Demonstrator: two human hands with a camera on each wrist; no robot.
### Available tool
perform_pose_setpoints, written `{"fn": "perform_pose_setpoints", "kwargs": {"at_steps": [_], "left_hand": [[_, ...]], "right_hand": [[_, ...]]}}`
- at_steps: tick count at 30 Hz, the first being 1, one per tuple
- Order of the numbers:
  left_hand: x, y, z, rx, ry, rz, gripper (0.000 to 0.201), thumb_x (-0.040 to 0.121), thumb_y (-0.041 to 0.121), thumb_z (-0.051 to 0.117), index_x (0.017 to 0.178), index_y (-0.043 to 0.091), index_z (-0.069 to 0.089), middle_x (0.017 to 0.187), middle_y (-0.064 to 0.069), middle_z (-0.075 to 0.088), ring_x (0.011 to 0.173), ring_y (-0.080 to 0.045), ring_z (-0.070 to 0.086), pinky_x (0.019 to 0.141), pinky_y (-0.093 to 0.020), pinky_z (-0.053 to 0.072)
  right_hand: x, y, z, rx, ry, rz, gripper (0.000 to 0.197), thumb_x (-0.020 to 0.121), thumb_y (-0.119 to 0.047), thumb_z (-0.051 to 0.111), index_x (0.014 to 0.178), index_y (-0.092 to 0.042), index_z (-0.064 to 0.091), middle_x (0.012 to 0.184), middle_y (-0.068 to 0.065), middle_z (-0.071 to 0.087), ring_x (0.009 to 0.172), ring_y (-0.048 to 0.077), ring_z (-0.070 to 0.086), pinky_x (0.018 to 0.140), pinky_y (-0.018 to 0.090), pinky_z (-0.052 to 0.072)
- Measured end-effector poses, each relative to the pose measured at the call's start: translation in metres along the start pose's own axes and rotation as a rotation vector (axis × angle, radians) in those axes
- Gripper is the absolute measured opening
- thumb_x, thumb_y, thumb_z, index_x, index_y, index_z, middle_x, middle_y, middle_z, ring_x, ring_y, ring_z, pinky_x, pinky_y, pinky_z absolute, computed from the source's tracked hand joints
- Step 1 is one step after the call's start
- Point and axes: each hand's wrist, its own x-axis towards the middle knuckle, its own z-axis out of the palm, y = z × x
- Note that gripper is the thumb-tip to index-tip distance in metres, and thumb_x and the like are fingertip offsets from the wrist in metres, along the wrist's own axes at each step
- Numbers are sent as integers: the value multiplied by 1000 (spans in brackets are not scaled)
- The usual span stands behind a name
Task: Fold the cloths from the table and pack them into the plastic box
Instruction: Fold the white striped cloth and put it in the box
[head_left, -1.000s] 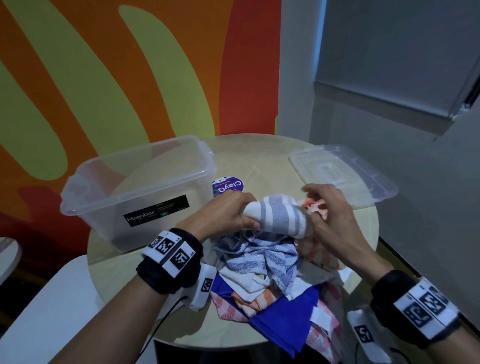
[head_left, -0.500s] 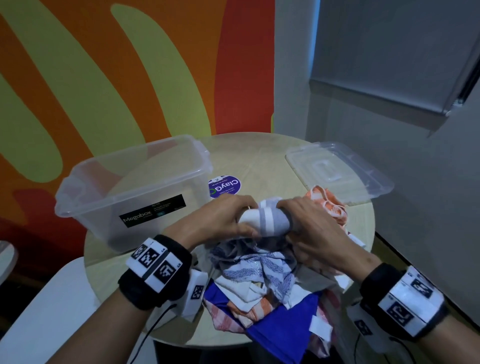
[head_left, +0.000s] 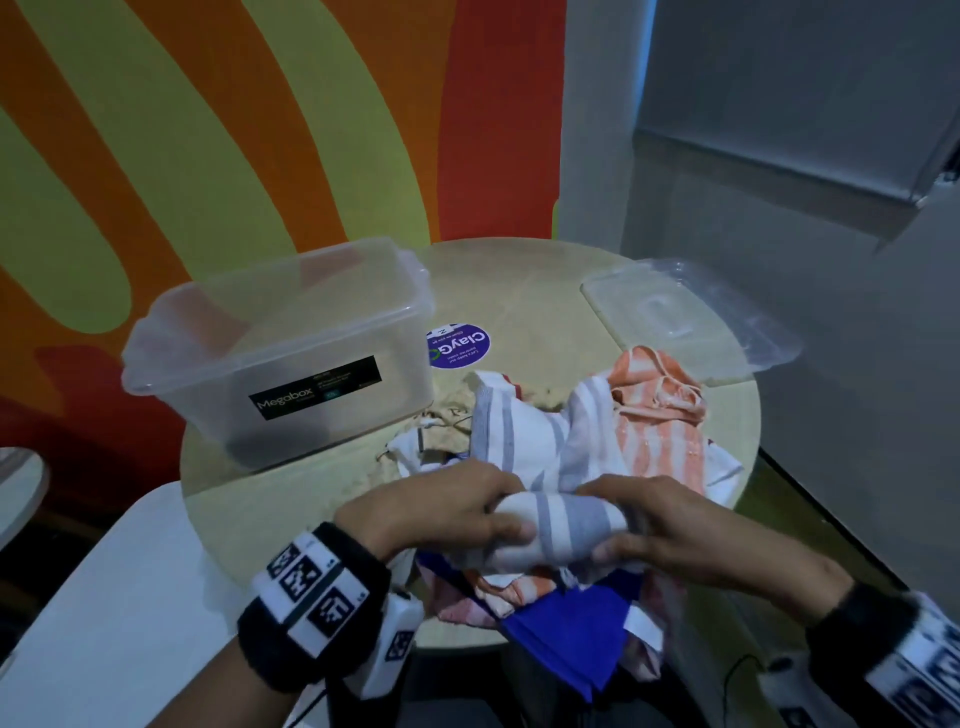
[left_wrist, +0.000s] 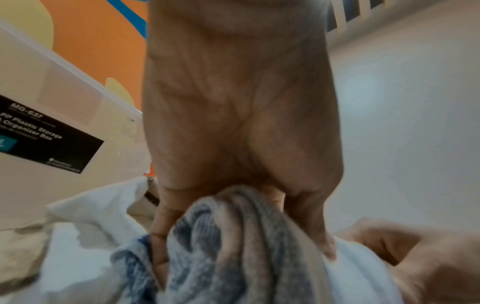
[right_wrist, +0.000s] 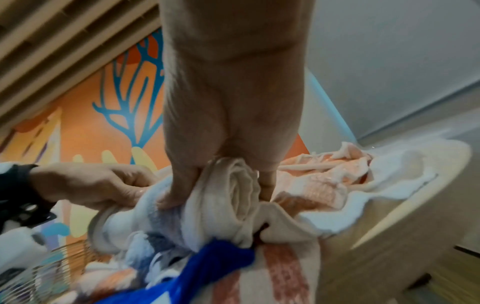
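Head view: table (head_left: 322, 483), empty box (head_left: 280, 343) at left, cloth pile (head_left: 561, 613) at bottom centre.
Striped towel (head_left: 550, 525), centre frame: soft, light, likely to unroll. Left hand (head_left: 441, 512) and right hand (head_left: 670, 530) clamp its rolled ends; grip there.

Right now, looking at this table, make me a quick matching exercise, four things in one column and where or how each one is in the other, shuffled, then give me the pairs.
Things
1. grey-striped cloth
2. plastic box
3. lid
4. blue cloth

Places or states
A. lies flat at the table's far right edge
B. stands open on the table's left side
C. rolled, gripped at both ends by the left hand and right hand
D. hangs over the near edge of the table

Pairs: 1-C, 2-B, 3-A, 4-D
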Motion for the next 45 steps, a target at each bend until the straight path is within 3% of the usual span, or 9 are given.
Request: {"fn": "perform_pose_setpoints", "kwargs": {"at_steps": [7, 11, 17, 23, 29, 35, 38, 41, 45], "left_hand": [[23, 9, -5, -110, 120, -214, 58, 105, 54, 44, 64, 13, 46, 61, -3, 47, 59, -20, 46, 57, -34, 34], [14, 23, -6, 320, 318, -191, 46, 101, 60, 47, 94, 17, 60, 99, -5, 62, 98, -27, 57, 82, -42, 48], [11, 24, 0, 351, 200, -68, 55, 93, 58, 64, 130, 19, 56, 124, -1, 56, 117, -24, 49, 95, -46, 45], [33, 3, -6, 177, 214, -52, 46, 93, 59, 60, 103, 14, 66, 99, -5, 67, 93, -27, 61, 78, -46, 51], [30, -3, 1, 210, 167, -49, 71, 78, 61, 78, 133, 22, 57, 124, 0, 62, 112, -23, 56, 92, -43, 50], [29, -10, -5, 22, 332, -73, 45, 70, 56, 69, 98, 21, 69, 92, 2, 70, 81, -18, 63, 70, -43, 55], [24, -8, -21, 1, 417, -71, 47, 67, 57, 64, 96, 20, 71, 85, 0, 70, 76, -20, 62, 68, -41, 53], [19, -3, -37, 44, 410, -62, 43, 67, 53, 64, 94, 20, 70, 81, 0, 65, 74, -23, 57, 67, -40, 51], [10, -5, -56, 144, 404, -70, 36, 64, 50, 60, 88, 23, 65, 78, 2, 65, 73, -25, 59, 65, -43, 53]], "right_hand": [[22, 12, -19, 234, -100, 99, 39, 95, -51, 64, 128, -30, 64, 122, -13, 72, 111, 5, 67, 100, 35, 54], [32, 9, -31, 406, -229, 195, 37, 99, -43, 61, 134, -32, 60, 125, -11, 72, 113, 9, 69, 99, 31, 54], [43, 0, -43, 373, -277, 299, 36, 97, -44, 62, 127, -24, 67, 115, -5, 76, 107, 17, 73, 98, 37, 57], [37, -13, -46, -182, -60, 224, 61, 86, -66, 66, 137, -35, 52, 128, -13, 59, 113, 10, 58, 100, 37, 50], [26, -4, -21, -142, -19, 229, 69, 83, -38, 75, 141, -40, 39, 137, -10, 48, 119, 11, 49, 101, 34, 47], [27, 5, 2, -64, 455, 283, 70, 76, -30, 81, 134, -25, 43, 120, -5, 43, 113, 19, 48, 87, 35, 44], [24, 4, 6, 12, 728, 351, 44, 80, -40, 77, 109, -23, 49, 100, -7, 59, 87, 15, 60, 70, 38, 53], [27, 2, 8, 48, 725, 329, 12, 85, -24, 71, 84, -19, 59, 70, -5, 66, 63, 15, 63, 57, 37, 52], [23, 11, -1, -86, 725, 49, 25, 92, -2, 60, 78, -23, 59, 69, -8, 60, 62, 2, 54, 56, 17, 41]]}}
